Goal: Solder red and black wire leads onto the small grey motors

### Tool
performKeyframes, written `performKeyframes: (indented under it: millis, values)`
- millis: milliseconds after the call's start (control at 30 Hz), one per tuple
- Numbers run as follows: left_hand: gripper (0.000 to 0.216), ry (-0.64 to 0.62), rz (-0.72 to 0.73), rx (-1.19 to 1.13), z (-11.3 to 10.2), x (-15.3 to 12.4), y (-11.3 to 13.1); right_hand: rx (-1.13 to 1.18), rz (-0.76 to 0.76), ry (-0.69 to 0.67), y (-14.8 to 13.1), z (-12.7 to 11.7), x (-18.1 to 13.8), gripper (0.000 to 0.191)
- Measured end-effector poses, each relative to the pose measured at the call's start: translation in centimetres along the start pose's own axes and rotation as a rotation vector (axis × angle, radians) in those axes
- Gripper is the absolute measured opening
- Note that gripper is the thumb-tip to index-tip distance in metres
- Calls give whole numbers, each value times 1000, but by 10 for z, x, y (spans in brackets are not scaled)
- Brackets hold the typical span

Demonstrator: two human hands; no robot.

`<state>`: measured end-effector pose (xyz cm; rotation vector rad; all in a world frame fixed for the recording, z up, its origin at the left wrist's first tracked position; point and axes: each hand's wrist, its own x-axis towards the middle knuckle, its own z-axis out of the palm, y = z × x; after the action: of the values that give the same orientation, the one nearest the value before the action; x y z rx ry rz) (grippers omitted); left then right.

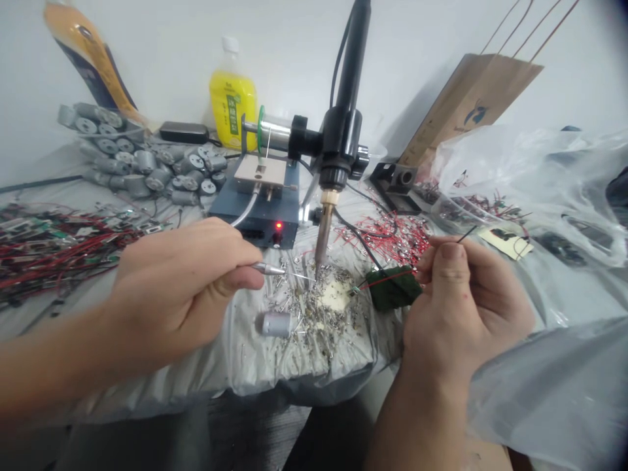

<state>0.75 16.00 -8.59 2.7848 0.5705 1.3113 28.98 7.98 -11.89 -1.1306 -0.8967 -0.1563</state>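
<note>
My left hand (pixel 191 281) is closed around a solder feed pen. Its tapered metal tip (pixel 271 269) points right, and a thin wire runs from it to just beside the soldering iron's tip (pixel 321 245). The iron hangs tip-down in a black holder (pixel 338 147). My right hand (pixel 456 294) pinches thin leads; a red wire (pixel 387 279) stretches left to a small greenish part (pixel 354 290), and a black end sticks up past the thumb. Below the iron lies a litter of solder bits (pixel 338 320) on a pale pad. A silver cylindrical motor (pixel 277 324) lies left of it.
A blue solder feeder (pixel 255 209) with a red light carries a solder spool (pixel 275 131). Grey motors (pixel 157 170) pile at back left; wired parts (pixel 63 248) heap at left. Red wires (pixel 397 239), a dark green block (pixel 395 288) and a plastic bag (pixel 515 163) are right.
</note>
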Motion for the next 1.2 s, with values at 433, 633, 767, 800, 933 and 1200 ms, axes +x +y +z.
performKeyframes:
  millis: [433,633,767,800,933,1200]
  values:
    - [17,-4,2,-27,2,-4,-1,21,-36,7,0,2,1,8]
    - [15,1,-24,-51,2,-5,1,47,-45,2,2,4,2,7]
    - [16,-9,-22,-69,-2,-4,3,58,-70,4,4,4,3,7]
    - [16,-13,-18,-67,-3,-4,2,58,-74,1,4,4,3,7]
    - [19,-39,-11,-54,-4,-3,0,64,-80,-16,3,3,2,9]
    - [35,-108,-176,3,-8,-1,11,42,-64,-24,2,2,1,8]
